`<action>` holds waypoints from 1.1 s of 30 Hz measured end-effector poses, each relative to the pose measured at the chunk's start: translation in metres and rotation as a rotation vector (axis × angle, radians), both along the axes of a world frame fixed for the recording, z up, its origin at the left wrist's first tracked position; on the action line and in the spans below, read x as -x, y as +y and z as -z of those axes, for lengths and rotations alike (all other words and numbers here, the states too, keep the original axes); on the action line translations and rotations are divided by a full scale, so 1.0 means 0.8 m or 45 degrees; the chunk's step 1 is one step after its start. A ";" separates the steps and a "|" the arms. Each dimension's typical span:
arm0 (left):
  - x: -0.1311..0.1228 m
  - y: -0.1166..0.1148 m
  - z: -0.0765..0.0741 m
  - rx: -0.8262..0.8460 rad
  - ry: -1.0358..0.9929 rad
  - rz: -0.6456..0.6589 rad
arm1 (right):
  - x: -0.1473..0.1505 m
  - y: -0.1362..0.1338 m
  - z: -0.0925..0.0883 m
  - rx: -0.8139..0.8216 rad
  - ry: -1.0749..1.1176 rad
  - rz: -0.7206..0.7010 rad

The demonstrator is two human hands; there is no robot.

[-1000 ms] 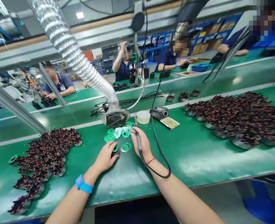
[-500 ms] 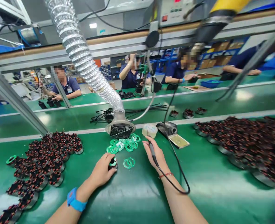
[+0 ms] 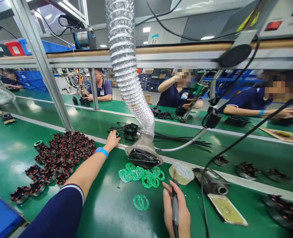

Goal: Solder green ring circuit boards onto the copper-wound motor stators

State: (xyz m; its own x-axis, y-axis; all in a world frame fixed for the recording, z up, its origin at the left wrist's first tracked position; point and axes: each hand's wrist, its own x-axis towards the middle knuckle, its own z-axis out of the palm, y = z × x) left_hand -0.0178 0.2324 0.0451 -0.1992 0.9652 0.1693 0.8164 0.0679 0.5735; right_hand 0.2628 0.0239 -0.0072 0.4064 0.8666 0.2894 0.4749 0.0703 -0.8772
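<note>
My left hand [image 3: 111, 141] reaches far forward to the strip behind the bench's white edge. Its fingers are closed round a motor stator with a green ring [image 3: 118, 134], mostly hidden by the hand. Black parts with cables [image 3: 130, 130] lie just right of it. In my right hand [image 3: 183, 213] is a soldering iron [image 3: 175, 206], held like a pen, its tip by a round translucent tub [image 3: 183, 174]. Between the hands lie a heap of green ring boards [image 3: 146, 175] and two overlapping green rings [image 3: 141, 202].
Many stators [image 3: 62, 155] are massed at left, more [image 3: 285, 208] at right. A fan hood [image 3: 146, 155] on a silver duct [image 3: 126, 66] hangs over the bench's middle. An iron stand [image 3: 213, 183] with a yellow sponge [image 3: 227, 208] is at right. Co-workers sit opposite.
The view has swung left. My left hand has carried the stator from beside the green rings forward to the far strip. My right hand still holds the soldering iron near the tub.
</note>
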 end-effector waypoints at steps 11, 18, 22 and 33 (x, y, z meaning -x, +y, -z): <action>0.084 -0.059 -0.055 0.124 0.258 0.161 | 0.011 -0.026 -0.028 -0.087 0.093 0.013; 0.134 -0.216 -0.018 0.193 0.472 0.203 | 0.027 -0.045 -0.024 -0.200 0.030 -0.048; 0.107 -0.245 0.007 0.058 0.631 0.167 | 0.031 -0.043 -0.023 -0.072 -0.029 -0.069; 0.072 -0.273 0.002 0.412 -0.168 0.757 | 0.050 -0.049 -0.005 0.176 -0.507 -0.467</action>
State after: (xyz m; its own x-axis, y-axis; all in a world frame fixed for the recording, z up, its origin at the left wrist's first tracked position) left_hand -0.0752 0.0137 0.0439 0.3803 0.9149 -0.1353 0.6929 -0.1850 0.6969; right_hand 0.2231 -0.0150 -0.0032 -0.0469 0.9714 0.2328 0.7377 0.1908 -0.6476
